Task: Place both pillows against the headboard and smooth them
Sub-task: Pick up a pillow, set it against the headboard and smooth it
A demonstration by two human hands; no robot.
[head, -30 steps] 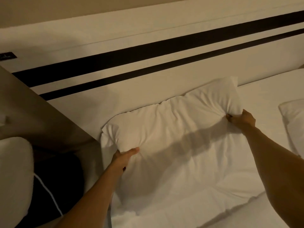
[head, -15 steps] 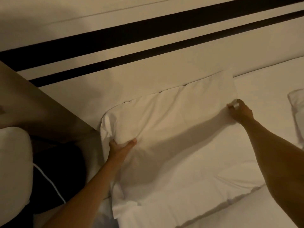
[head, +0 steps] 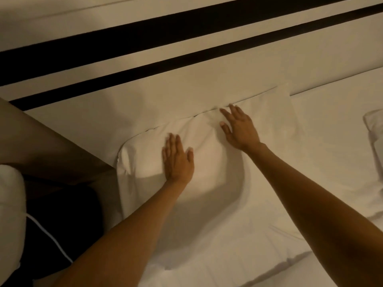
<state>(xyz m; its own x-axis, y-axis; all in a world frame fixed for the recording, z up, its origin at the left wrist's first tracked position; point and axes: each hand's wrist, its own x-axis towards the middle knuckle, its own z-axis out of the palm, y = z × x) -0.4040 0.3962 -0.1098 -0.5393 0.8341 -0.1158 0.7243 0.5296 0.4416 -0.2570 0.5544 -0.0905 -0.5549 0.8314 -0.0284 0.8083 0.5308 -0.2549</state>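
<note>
A white pillow (head: 217, 172) lies flat on the bed with its far edge touching the cream headboard (head: 165, 96), which carries two dark stripes. My left hand (head: 178, 160) rests flat and open on the pillow's left half, fingers pointing toward the headboard. Further up, my right hand (head: 240, 129) lies flat and open near the pillow's far edge, fingertips almost at the headboard. A second white pillow (head: 375, 133) shows only partly at the right edge of the view, lying on the sheet away from the headboard.
A brown bedside table (head: 47, 146) stands left of the bed, next to the pillow's left end. Below it are a white cushion-like shape (head: 10, 214) and a dark gap with a thin white cable (head: 51, 239). White bedding (head: 321, 183) stretches to the right.
Both hands let go of the pillow's side edges and moved onto its top, lying flat. The pillow now lies lower and flatter against the headboard.
</note>
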